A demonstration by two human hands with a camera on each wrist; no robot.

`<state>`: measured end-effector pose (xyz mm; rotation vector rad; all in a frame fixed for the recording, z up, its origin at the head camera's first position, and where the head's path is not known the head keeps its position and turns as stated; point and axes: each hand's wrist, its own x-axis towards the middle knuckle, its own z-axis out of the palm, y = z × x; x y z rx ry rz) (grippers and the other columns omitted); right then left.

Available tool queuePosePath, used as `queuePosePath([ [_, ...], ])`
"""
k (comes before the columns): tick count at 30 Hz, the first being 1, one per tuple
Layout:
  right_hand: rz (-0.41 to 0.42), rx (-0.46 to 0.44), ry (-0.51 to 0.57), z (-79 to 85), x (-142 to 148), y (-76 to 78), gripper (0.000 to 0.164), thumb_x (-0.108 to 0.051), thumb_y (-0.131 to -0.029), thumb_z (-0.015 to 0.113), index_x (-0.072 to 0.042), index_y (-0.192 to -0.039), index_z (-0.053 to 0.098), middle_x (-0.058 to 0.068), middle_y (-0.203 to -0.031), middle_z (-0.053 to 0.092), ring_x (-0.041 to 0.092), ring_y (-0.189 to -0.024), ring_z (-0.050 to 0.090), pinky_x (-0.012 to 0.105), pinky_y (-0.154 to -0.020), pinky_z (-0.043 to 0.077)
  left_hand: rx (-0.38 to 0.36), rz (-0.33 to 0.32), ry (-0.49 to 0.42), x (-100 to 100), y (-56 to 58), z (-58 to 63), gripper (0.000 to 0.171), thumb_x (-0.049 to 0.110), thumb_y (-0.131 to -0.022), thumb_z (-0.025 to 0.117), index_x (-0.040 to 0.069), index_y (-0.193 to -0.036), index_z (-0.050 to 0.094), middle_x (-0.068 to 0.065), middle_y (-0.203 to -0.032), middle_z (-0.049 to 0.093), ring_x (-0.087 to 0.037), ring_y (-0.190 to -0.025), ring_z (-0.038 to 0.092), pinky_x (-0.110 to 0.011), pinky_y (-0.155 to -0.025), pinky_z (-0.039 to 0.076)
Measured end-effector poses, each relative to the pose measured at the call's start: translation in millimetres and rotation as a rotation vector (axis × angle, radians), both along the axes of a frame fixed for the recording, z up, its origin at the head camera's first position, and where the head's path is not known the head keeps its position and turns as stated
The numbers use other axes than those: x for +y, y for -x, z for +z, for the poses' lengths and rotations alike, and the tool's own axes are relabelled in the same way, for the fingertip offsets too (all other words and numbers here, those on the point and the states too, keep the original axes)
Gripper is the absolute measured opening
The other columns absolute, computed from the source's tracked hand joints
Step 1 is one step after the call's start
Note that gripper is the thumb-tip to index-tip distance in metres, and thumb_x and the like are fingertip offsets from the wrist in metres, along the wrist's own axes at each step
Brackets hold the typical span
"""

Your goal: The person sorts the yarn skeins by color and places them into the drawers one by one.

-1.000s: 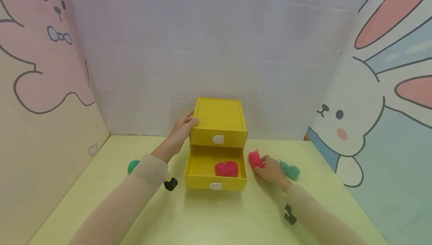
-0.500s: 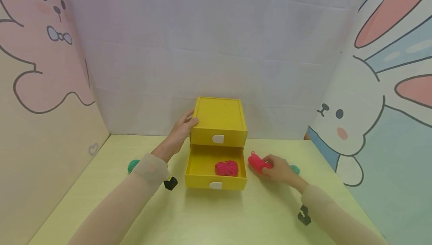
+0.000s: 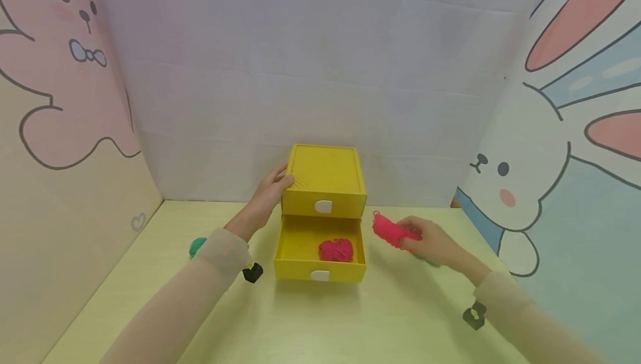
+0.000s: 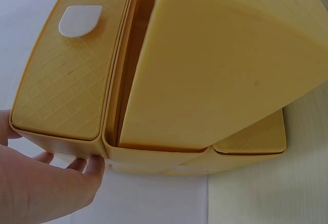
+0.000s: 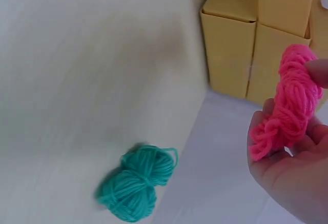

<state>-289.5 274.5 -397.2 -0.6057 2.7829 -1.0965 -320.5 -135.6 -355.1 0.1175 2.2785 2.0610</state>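
Observation:
A yellow drawer cabinet (image 3: pixel 328 169) stands against the back wall, with one lower drawer (image 3: pixel 292 271) pulled out. In that drawer lies a dark pink skein of yarn (image 3: pixel 336 250). My left hand (image 3: pixel 262 202) grips the cabinet's upper left edge, thumb on top; the left wrist view has its fingertips (image 4: pixel 95 166) against the side. To the right of the cabinet, my right hand (image 3: pixel 433 241) holds a bright pink skein of yarn (image 5: pixel 294 93) between thumb and fingers, raised off the table. Below that hand a teal skein of yarn (image 5: pixel 136 183) lies on the table, mostly hidden in the head view.
Another green skein (image 3: pixel 197 246) lies left of the cabinet, partly behind my left sleeve. A white cloth wall (image 3: pixel 320 74) closes the back, and printed side walls stand left and right. The pulled-out drawer juts toward me over the table (image 3: pixel 320 325).
My right hand has lifted the bright pink skein off the table and moved right with it, covering most of the teal skein. The left hand and cabinet stay where they were.

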Motion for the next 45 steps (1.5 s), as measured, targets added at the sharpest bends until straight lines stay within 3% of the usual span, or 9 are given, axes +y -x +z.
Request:
queuePosePath([
  [8,0.101,-0.036,0.116,34.5,-21.1,-15.4,0.037,-0.014,-0.099,0.073,-0.004,-0.134,0.064,0.012,-0.121,0.069,0.027,-0.104,0.066,0.032,-0.081,0.062,0.001,-0.007,-0.004,-1.2,-0.1,-0.1,0.065,0.037,-0.113,0.05,0.025,-0.171,0.023,-0.016,-0.17,0.031,-0.036,-0.153,0.037,-0.054,-0.128,0.029],
  [15,0.216,-0.075,0.15,47.0,-53.0,-23.1,0.035,-0.012,-0.098,0.071,-0.004,-0.132,0.064,0.012,-0.122,0.07,0.027,-0.106,0.068,0.036,-0.086,0.063,0.017,-0.027,-0.005,-1.3,-0.9,-0.3,0.065,0.038,-0.113,0.049,0.024,-0.171,0.022,-0.017,-0.17,0.03,-0.037,-0.155,0.034,-0.055,-0.128,0.028],
  [27,0.284,0.067,0.014,44.5,-102.3,-23.4,0.027,-0.012,-0.096,0.069,-0.009,-0.123,0.069,0.002,-0.109,0.072,0.019,-0.097,0.065,0.031,-0.084,0.06,0.012,-0.024,-0.011,-0.6,-2.0,-0.7,0.065,0.039,-0.113,0.05,0.026,-0.171,0.024,-0.016,-0.169,0.032,-0.037,-0.154,0.037,-0.055,-0.127,0.029],
  [35,0.274,0.071,-0.043,37.5,-138.4,-18.1,0.028,-0.017,-0.096,0.076,-0.014,-0.123,0.07,-0.004,-0.107,0.072,0.017,-0.098,0.064,0.03,-0.086,0.059,0.016,-0.022,-0.009,-2.4,-0.1,-0.7,0.065,0.038,-0.113,0.049,0.025,-0.171,0.024,-0.017,-0.169,0.032,-0.037,-0.152,0.039,-0.055,-0.128,0.028],
  [45,0.332,0.147,-0.106,25.1,-169.5,-14.2,0.028,-0.017,-0.095,0.078,-0.01,-0.121,0.071,-0.003,-0.107,0.075,0.015,-0.095,0.064,0.031,-0.089,0.058,0.018,-0.014,-0.022,-0.7,-1.1,-0.6,0.065,0.036,-0.113,0.05,0.023,-0.171,0.025,-0.018,-0.168,0.034,-0.038,-0.15,0.042,-0.054,-0.127,0.031],
])
